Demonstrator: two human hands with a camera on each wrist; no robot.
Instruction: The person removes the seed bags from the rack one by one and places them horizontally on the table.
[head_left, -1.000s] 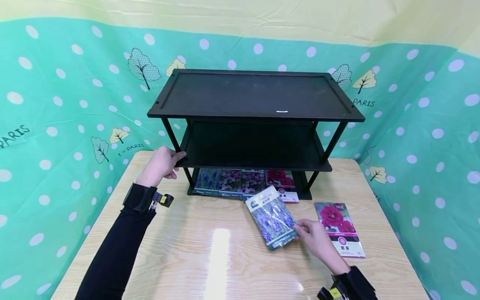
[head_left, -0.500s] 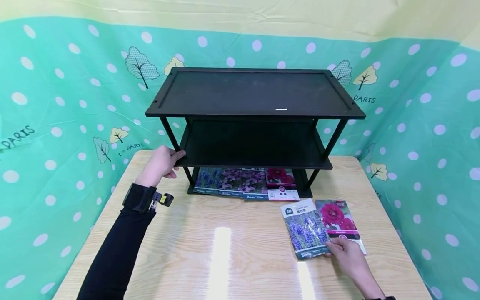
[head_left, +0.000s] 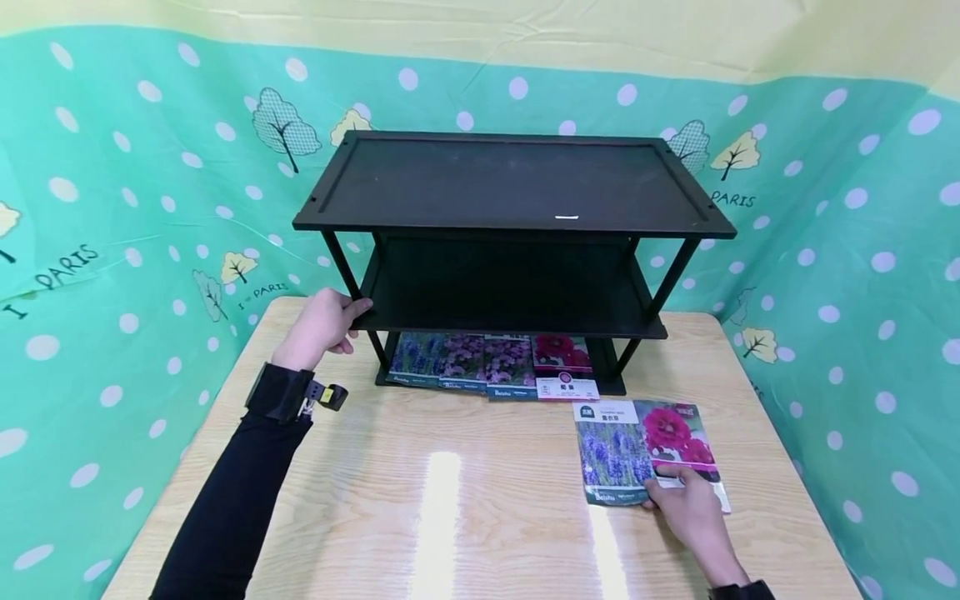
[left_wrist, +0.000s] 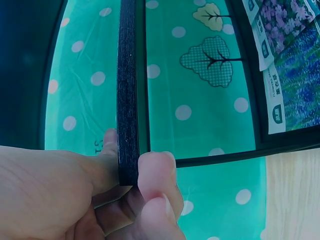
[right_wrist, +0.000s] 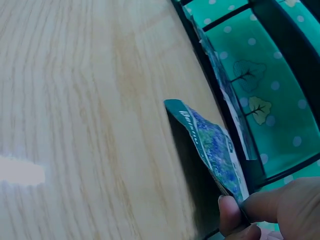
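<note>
With its thumb on top and fingers beneath, my left hand (head_left: 322, 327) grips the left front corner of the middle board of a black shelf rack (head_left: 517, 332); the left wrist view shows the board's edge (left_wrist: 128, 90) between thumb and fingers. My right hand (head_left: 692, 510) pinches the lower right corner of a seed packet with purple-blue flowers (head_left: 613, 454). In the right wrist view that packet (right_wrist: 215, 147) is raised off the table at the near end. Beside it, partly behind my right hand, lies a seed packet with magenta flowers (head_left: 678, 437).
Several seed packets (head_left: 510, 365) lie side by side on the rack's bottom board, partly hidden by the middle board. A small white strip (head_left: 567, 217) is on the top board. The wooden table (head_left: 360, 500) backs onto a green dotted curtain (head_left: 150, 208).
My right hand has carried the purple-blue packet rightward from in front of the rack to beside the magenta packet, and the packet has turned straighter. My left hand keeps its hold on the rack.
</note>
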